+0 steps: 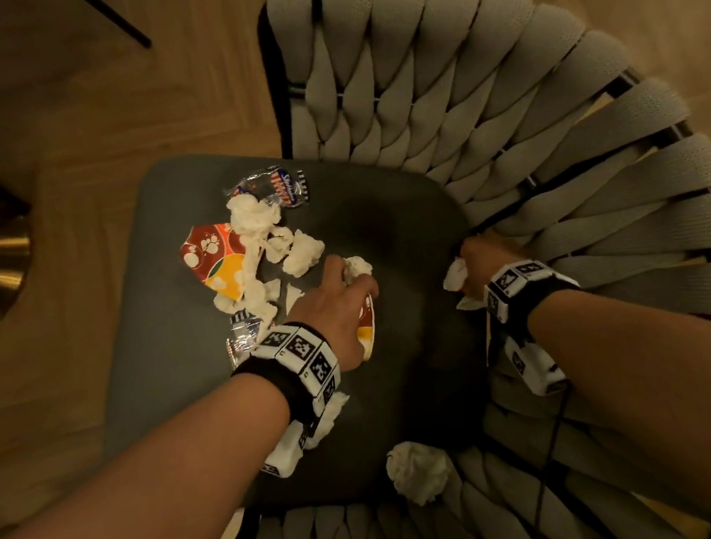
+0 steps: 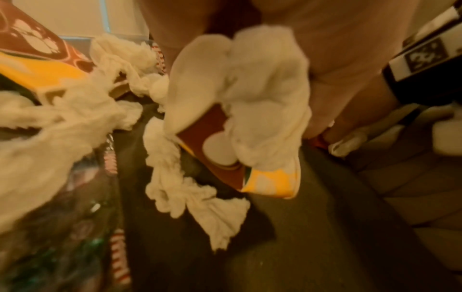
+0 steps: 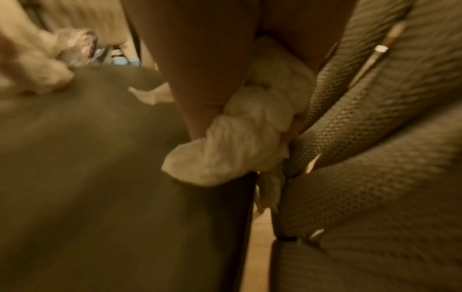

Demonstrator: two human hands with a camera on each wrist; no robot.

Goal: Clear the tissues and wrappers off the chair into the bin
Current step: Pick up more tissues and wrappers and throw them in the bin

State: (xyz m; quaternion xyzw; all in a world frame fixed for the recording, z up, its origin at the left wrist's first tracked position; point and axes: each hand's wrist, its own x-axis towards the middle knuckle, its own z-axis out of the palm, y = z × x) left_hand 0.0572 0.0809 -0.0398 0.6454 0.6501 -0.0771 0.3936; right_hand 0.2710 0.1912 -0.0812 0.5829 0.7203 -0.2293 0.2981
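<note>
Red/yellow wrapper [image 1: 212,261]: flat on dark seat cushion [image 1: 148,323], L side of the litter. Looks like thin printed foil/paper; prob light, crinkly, a bit slick. Best pinched at a free edge or scrunched whole.
Tissue string [image 1: 259,241]: crumpled white wads strung across the wrapper and toward mid-seat. Soft, near weightless, tears easy; scoop w/ a loose fist, don't drag.
Clear wrapper [image 1: 275,187]: top of pile, near the woven backrest [image 1: 432,78]. Another clear one [image 1: 240,336] lies just beside L wrist. Thin film, slippery, springs back; needs a firm pinch.
Left hand [image 1: 339,298]: over mid-seat, fingers curled round a white tissue [image 2: 250,89] plus a second red/yellow wrapper piece [image 2: 225,156]. Both bunched in one grasp, wrapper corner poking out below.
Loose tissue ball [image 1: 418,471]: near front edge of seat, well apart from both hands, untouched.
Right hand [image 1: 479,262]: at R edge of cushion, against the woven straps; fingers clenched on a tissue wad [image 3: 240,138], tail of it hanging into the gap btw cushion and straps.
Bin: not in view.
Status (est.): both hands loaded, most litter still on chair; early in the job.
Risk: light bits may slip out of a full fist or drop thru the strap gaps.
</note>
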